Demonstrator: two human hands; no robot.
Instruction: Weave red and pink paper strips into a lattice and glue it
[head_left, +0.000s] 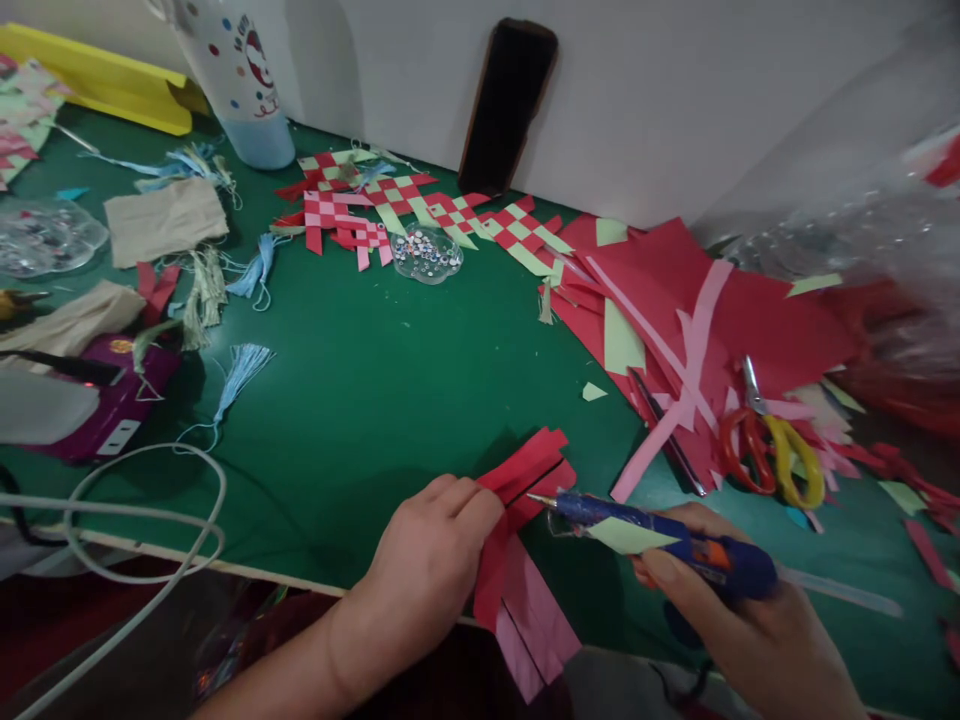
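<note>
Deep green right across the table (420, 390), and what a clash on top of it! Bright red strips (534, 460) run into soft pink strips (544, 630), while the glue gun (675, 524) brings dark blue with a flash of orange. Up the far side, woven paper shapes (517, 225) show checks of red and pale green, and one neighbour (326, 210) goes pink and red, checked too. The scissors (759, 412) wear one red handle, one yellow. Pale blue on that tassel (240, 380), purple on the boxy device (142, 390), and multicoloured dots over the white tumbler (240, 80), blue at its base!
</note>
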